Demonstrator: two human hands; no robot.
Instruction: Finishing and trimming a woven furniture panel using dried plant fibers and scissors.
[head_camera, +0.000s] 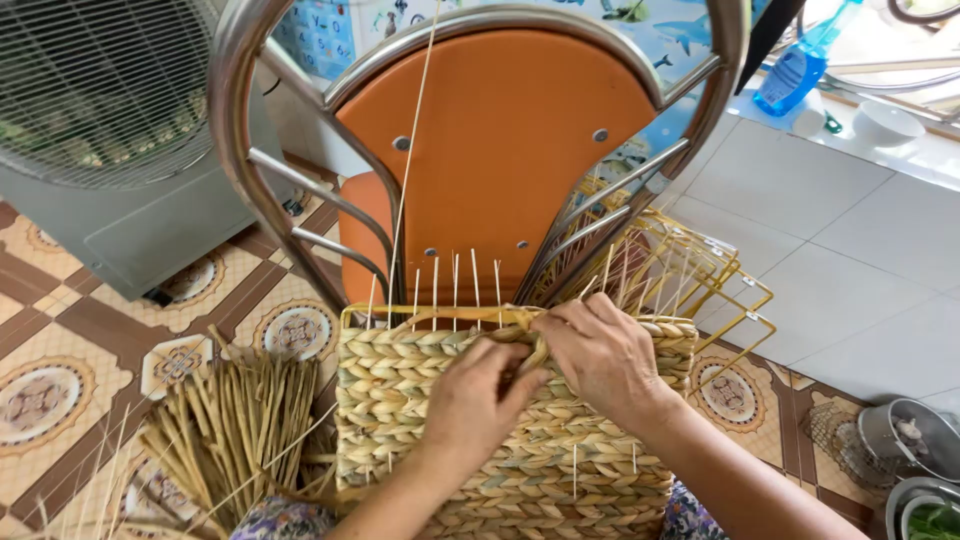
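A half-woven straw basket (400, 400) of braided pale fibre sits on a yellow wire frame (440, 316) right below me. Thin upright stakes stick out along its top edge. My left hand (478, 400) pinches a braided strand (532, 350) at the basket's top rim. My right hand (605, 360) lies over the rim just to the right, fingers curled on the same strand. Both hands touch each other at the rim.
An orange chair (500, 140) with a chrome tube frame stands tipped behind the basket. A bundle of dried straw (230, 430) lies on the patterned floor at left. A grey fan unit (110, 120) is at top left. More yellow wire frames (700, 280) lean at right. Metal bowls (900, 440) sit at the lower right.
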